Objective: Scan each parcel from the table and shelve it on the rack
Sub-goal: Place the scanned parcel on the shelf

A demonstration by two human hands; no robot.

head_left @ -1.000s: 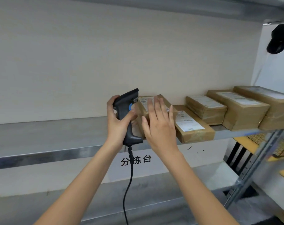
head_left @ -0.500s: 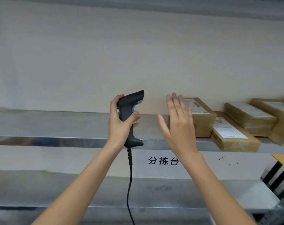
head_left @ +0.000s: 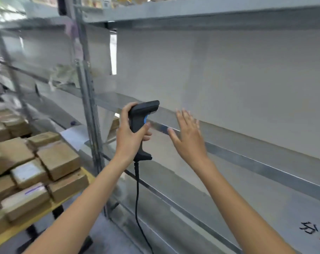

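Head: left hand (head_left: 129, 138) grips scanner (head_left: 141, 123); right hand (head_left: 189, 138) empty, fingers spread.

Left hand (head_left: 130, 137) gripping; right hand (head_left: 189, 140) raised, fingers (head_left: 183, 116) spread.

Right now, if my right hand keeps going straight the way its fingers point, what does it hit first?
Probably the pale back wall above the metal shelf. The open right hand points up and forward, with nothing visible between. Depth is unclear, so it might catch the shelf's front edge first.
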